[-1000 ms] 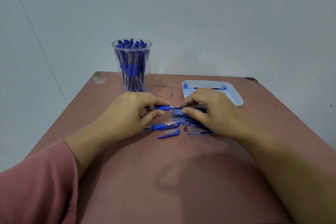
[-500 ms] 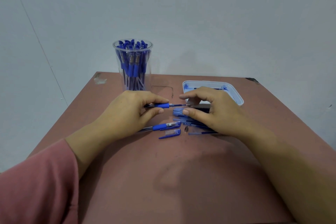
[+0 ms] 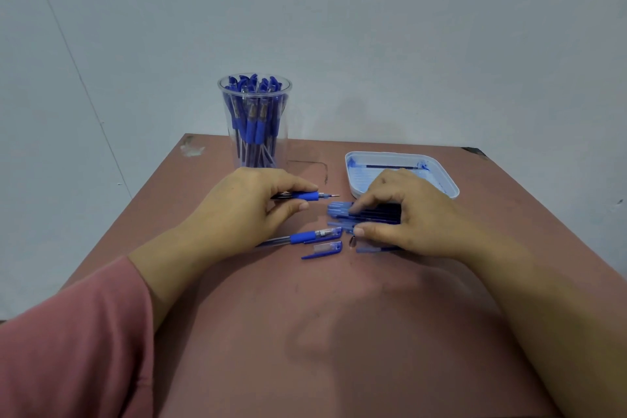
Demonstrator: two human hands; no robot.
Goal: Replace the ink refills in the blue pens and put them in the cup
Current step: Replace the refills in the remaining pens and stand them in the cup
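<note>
- Left hand (image 3: 244, 210) just in front of the cup (image 3: 254, 122), fingers (image 3: 298, 187) and thumb clamped on a blue pen (image 3: 302, 196), bare tip pointing right.
- Right hand (image 3: 407, 217) front-right of the cup, fingers (image 3: 359, 209) spread and laid over a pile of refills (image 3: 369, 212) on the counter (image 3: 305, 332), gripping nothing.
- Nearer than the cup, lying loose: second pen (image 3: 305, 236), cap (image 3: 322, 249), small metal tip (image 3: 353, 241).
- Right of the cup: white tray (image 3: 448, 180) with one refill inside.
- Cup upright, packed with blue pens.

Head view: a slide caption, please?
Left hand grips a blue pen; right hand rests on the refills on the table.
</note>
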